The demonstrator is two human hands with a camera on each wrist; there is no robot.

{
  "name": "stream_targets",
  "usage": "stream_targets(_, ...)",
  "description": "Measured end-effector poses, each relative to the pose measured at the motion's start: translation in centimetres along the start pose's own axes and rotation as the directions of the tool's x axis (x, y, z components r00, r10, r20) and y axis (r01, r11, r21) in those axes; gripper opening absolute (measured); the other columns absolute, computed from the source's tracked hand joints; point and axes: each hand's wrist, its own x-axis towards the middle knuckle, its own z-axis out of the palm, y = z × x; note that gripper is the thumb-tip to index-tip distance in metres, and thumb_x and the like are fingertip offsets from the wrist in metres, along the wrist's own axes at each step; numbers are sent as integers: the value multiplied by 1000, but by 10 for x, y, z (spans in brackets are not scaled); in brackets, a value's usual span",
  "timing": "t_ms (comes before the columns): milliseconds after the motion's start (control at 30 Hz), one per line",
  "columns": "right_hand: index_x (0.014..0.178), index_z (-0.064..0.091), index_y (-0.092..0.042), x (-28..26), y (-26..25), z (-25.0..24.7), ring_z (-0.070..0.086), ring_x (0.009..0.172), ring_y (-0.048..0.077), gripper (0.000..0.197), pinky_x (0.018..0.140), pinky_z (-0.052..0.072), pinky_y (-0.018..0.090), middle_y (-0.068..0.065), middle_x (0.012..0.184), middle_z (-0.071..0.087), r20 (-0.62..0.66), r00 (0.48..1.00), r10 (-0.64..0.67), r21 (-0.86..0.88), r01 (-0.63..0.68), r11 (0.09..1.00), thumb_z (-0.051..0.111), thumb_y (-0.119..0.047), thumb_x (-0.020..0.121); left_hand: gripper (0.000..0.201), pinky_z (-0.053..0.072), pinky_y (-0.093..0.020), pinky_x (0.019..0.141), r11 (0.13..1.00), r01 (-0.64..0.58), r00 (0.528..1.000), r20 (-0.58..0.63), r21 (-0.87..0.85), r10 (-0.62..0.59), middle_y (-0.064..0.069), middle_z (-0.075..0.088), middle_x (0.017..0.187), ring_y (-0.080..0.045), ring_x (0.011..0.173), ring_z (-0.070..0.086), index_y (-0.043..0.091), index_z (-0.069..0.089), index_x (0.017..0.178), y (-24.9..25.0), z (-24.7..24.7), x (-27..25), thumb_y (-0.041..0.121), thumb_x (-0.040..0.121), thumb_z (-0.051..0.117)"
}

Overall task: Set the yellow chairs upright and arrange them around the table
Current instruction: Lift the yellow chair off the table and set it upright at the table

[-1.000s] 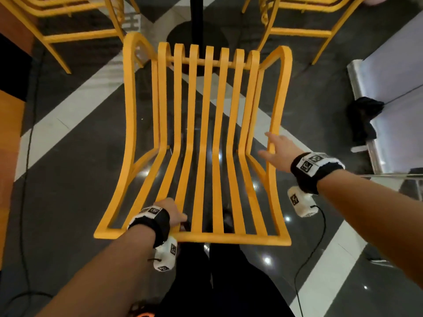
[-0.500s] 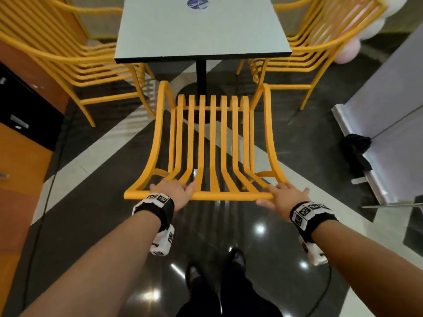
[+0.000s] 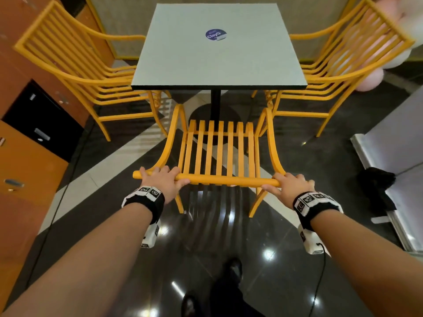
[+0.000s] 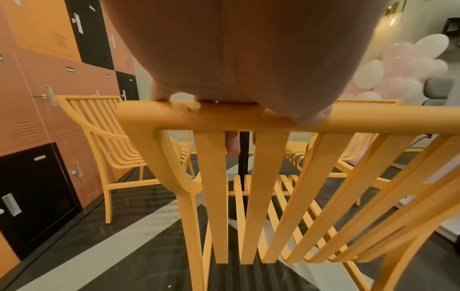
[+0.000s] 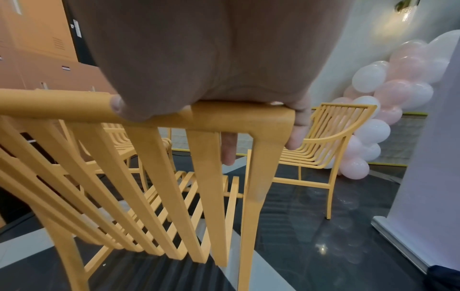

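Observation:
A yellow slatted chair stands upright on the dark floor, facing the grey square table. My left hand grips the left end of its top back rail. My right hand grips the rail's right end. In both wrist views the fingers curl over the rail and down behind the slats. Two more yellow chairs stand upright at the table: one on its left side, one on its right side.
Orange and black lockers line the left wall. A white panel with a metal base and a black object sit at the right. Pink and white balloons cluster behind the right chair. A cable trails over the glossy floor.
The chair has swung from tipped back toward me to upright on its legs. My right hand moved from the side frame to the top rail, and both hands now grip that rail.

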Motion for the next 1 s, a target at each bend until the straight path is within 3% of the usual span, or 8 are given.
stream_targets(167, 116, 48, -39, 25, 9, -9, 44, 127, 35, 72, 97, 36, 65, 0, 132, 55, 42, 998, -56, -26, 57, 998, 15, -87, 74, 58, 18, -71, 107, 1000, 10, 1000, -29, 4, -10, 1, 55, 130, -32, 127, 47, 34, 49, 118, 1, -2, 11, 72, 88, 17)
stream_targets(267, 113, 49, -40, 32, 13, -10, 45, 127, 35, 69, 99, 36, 66, 0, 131, 56, 51, 996, -77, -40, 79, 996, 16, -87, 75, 50, 15, -66, 109, 992, -26, 998, -66, -126, 17, 7, 56, 124, -28, 125, 46, 42, 51, 118, -2, -1, 15, 70, 87, 24)
stream_targets(400, 111, 49, -35, 45, 16, -19, 45, 126, 34, 68, 97, 36, 65, 0, 126, 58, 47, 997, -60, -29, 61, 998, 19, -85, 76, 21, 18, -53, 110, 924, -180, 982, -113, -336, 150, 15, 56, 111, -17, 117, 48, 53, 47, 113, -8, -8, 28, 47, 95, 40)
stream_targets(533, 110, 50, -29, 68, 16, -38, 49, 120, 33, 73, 95, 39, 61, 2, 115, 63, -2, 1000, -28, -15, 28, 999, 22, -86, 75, 27, 23, -47, 108, 899, -197, 976, -164, -391, 143, 13, 53, 109, -13, 112, 48, 41, 58, 119, 0, -20, 53, 26, 97, 50)
stream_targets(733, 109, 47, -28, 111, 6, -65, 49, 119, 34, 76, 97, 38, 59, 0, 101, 60, 10, 1000, -12, -30, 13, 999, 23, -87, 67, 27, 25, -52, 107, 910, -154, 985, -138, -385, 108, 14, 53, 107, -12, 107, 49, 41, 58, 119, -6, -40, 98, 28, 97, 49)
stream_targets(867, 109, 47, -26, 140, -2, -78, 50, 119, 35, 73, 97, 39, 59, 2, 107, 64, -1, 1000, -7, -38, 7, 999, 31, -87, 72, 26, 27, -51, 106, 920, -145, 986, -135, -365, 102, 15, 53, 107, -9, 101, 46, 42, 58, 119, -15, -55, 125, 31, 97, 49)
stream_targets(1000, 103, 45, -25, 166, -8, -95, 50, 118, 34, 66, 98, 37, 59, 2, 102, 62, 12, 1000, 23, -14, -23, 1000, 36, -84, 74, 26, 27, -51, 105, 915, -154, 983, -151, -372, 104, 14, 53, 105, -11, 98, 47, 41, 59, 118, -16, -68, 147, 29, 98, 48)
